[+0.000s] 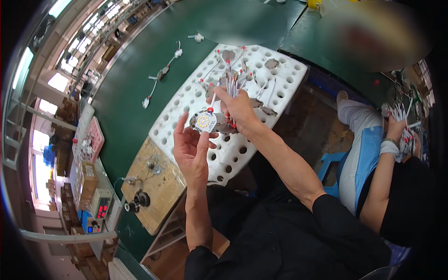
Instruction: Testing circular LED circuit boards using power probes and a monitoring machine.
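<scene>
Round LED disc (pixel 203 122) with a white face sits in front of the person, above the near-left part of the perforated white foam board (pixel 284 88) on the green surface (pixel 123 95), its lit-looking yellow dots facing up. The left hand (pixel 192 145) rises beneath it from a nearly upright forearm, index finger raised apart and thumb at the disc's lower edge, though I cannot tell whether its fingers pinch it. Reaching diagonally from the lower right, the right hand (pixel 239 108) is clamped on a bundle of white wires (pixel 231 84), whose ends point away from the person.
</scene>
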Available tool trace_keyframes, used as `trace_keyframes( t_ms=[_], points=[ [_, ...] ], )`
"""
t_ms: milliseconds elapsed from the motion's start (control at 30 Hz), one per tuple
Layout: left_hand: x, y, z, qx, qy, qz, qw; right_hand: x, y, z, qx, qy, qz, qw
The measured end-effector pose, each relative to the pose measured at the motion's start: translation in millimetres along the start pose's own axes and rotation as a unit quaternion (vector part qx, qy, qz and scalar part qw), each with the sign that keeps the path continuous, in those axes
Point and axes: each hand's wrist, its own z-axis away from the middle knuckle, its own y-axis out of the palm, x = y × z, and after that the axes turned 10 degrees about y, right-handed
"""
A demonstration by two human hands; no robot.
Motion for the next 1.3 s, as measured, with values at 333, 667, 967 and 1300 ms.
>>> trace_keyframes(
  t_ms=[333, 667, 967, 1300],
  points=[
    [-27, 22, -72, 0.205, 0.115, -0.172, 0.957, 31, -11, -35, -0.08, -0.031, -0.076, 0.993],
    [6, 20, -82, 0.251, 0.222, -0.291, 0.896, 61, -18, -27, -0.131, -0.105, 0.01, 0.986],
    [5, 20, -13, 0.164, 0.132, -0.231, 0.95, 52, -30, 2, 0.004, -0.09, 0.031, 0.995],
    [19, -2, 50, 0.125, -0.073, -0.164, 0.976, 14, -40, -2, 0.051, -0.15, 0.263, 0.952]
  ],
)
